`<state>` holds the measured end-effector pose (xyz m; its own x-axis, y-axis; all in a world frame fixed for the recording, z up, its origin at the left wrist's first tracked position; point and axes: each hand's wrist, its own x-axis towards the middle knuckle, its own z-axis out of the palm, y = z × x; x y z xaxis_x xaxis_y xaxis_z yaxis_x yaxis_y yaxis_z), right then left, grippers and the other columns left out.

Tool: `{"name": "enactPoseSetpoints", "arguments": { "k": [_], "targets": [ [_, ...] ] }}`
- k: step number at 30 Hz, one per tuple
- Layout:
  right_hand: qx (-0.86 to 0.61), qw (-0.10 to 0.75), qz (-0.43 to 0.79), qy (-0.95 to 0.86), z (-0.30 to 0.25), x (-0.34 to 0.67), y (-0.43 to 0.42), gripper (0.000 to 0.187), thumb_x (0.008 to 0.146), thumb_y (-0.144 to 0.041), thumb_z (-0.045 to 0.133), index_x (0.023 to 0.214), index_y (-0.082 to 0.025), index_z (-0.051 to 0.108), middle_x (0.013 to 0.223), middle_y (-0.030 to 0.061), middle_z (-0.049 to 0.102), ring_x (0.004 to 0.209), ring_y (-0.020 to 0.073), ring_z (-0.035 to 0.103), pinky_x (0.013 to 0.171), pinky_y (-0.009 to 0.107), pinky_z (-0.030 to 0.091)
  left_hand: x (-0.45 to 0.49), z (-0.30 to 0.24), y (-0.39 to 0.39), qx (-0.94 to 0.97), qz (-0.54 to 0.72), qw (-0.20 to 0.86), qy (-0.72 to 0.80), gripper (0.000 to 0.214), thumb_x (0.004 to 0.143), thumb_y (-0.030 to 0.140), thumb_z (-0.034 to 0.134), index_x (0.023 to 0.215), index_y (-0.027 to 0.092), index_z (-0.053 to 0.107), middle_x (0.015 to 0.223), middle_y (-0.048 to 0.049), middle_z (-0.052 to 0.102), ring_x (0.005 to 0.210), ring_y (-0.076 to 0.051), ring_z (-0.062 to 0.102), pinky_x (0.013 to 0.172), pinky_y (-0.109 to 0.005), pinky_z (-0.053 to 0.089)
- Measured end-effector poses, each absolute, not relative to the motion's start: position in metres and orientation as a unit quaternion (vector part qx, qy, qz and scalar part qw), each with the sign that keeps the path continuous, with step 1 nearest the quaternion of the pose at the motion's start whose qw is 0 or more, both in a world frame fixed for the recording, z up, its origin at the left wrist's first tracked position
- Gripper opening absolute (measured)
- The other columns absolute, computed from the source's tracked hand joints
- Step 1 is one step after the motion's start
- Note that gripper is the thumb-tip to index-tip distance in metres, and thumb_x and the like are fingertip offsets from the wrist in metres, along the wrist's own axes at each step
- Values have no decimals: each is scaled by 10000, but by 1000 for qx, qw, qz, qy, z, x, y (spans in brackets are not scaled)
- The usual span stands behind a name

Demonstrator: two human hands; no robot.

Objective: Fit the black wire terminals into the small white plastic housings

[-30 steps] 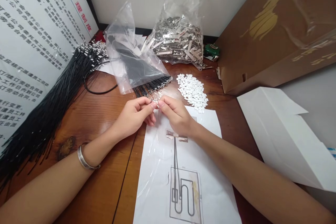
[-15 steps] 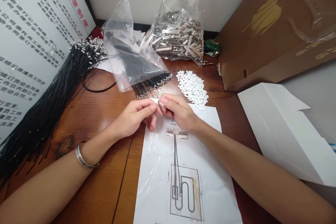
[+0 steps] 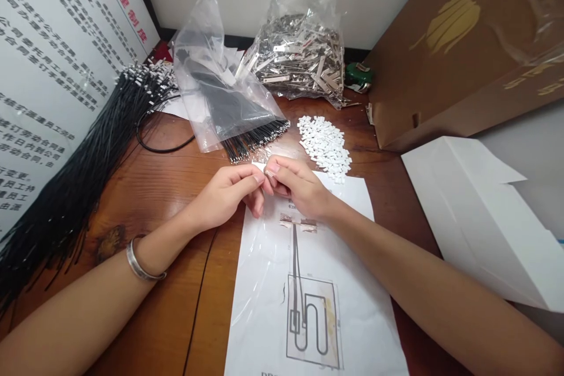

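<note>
My left hand (image 3: 227, 194) and my right hand (image 3: 297, 185) meet fingertip to fingertip above the top edge of a printed sheet (image 3: 348, 305) in a clear sleeve. Both pinch a tiny pale part between them, too small to name. Just beyond the fingers lie the metal-tipped ends of black wires (image 3: 258, 138) that spill from a clear bag (image 3: 220, 94). A heap of small white plastic pieces (image 3: 326, 144) sits to the right of my right hand. A silver bangle (image 3: 138, 261) rings my left wrist.
A clear bag of shiny metal strips (image 3: 299, 61) stands at the back. A long bundle of black wires (image 3: 74, 188) runs along a printed board (image 3: 48, 70) on the left. A brown carton (image 3: 462, 47) and a white box (image 3: 480, 217) fill the right. A green object (image 3: 358, 75) lies behind.
The hands have stayed together with only small finger shifts on the tiny part. The view has tilted slightly, so things sit a little higher in the picture.
</note>
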<state>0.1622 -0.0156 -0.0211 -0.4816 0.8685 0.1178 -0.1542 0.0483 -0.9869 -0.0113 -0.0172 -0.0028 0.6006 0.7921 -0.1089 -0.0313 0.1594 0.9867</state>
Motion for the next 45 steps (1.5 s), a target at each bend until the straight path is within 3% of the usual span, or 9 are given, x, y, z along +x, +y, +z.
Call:
{"name": "enactPoseSetpoints", "arguments": {
  "k": [27, 39, 45],
  "targets": [
    [-266, 435, 585, -631, -28, 163, -13, 372, 974, -400, 493, 665, -194, 503, 605, -39, 412, 559, 103, 348, 512, 271, 262, -10, -2, -16, 575, 291, 685, 341, 237, 886, 273, 492, 718, 138, 590, 533, 10, 627, 503, -87, 582, 569, -198, 455],
    [-314, 427, 492, -690, -23, 162, -16, 378, 985, -393, 450, 668, -194, 503, 639, -26, 443, 635, 119, 421, 573, 283, 294, -10, -3, -16, 567, 316, 671, 358, 177, 829, 250, 550, 710, 136, 612, 520, 24, 610, 477, -81, 566, 534, -188, 438],
    [-331, 422, 466, -704, -22, 162, -17, 341, 980, -319, 447, 669, -193, 504, 610, -42, 418, 585, 108, 384, 568, 281, 288, -10, -2, -16, 562, 314, 671, 368, 181, 813, 241, 543, 685, 134, 614, 513, 26, 600, 468, -81, 560, 521, -189, 440]
  ]
}}
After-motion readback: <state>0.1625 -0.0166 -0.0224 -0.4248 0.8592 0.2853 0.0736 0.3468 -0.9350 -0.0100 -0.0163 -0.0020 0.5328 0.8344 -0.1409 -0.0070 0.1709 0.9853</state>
